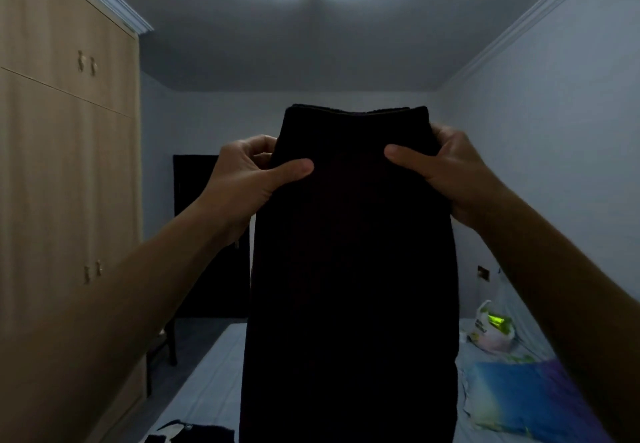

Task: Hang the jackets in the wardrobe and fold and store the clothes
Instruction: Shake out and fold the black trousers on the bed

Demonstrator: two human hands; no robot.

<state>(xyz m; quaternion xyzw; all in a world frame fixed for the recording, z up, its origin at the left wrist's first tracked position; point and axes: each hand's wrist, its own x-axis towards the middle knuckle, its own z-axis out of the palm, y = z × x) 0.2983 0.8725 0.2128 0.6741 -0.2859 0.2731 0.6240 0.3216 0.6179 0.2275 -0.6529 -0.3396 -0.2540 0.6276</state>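
Observation:
A long black garment [353, 269] hangs in mid-air at the centre of the view, held up by its top edge in front of me. My left hand [249, 176] pinches its upper left side, thumb across the front. My right hand [446, 165] grips the upper right side the same way. The cloth drops straight down over the bed [207, 383] and hides the middle of it. A tall beige wardrobe [65, 183] with shut doors fills the left side.
On the bed lie a black-and-white garment [187, 434] at the near edge, a blue pillow [530, 397] at right, and a plastic bag [491, 328] behind it. A dark doorway [201, 235] stands at the far wall. A narrow floor strip runs between wardrobe and bed.

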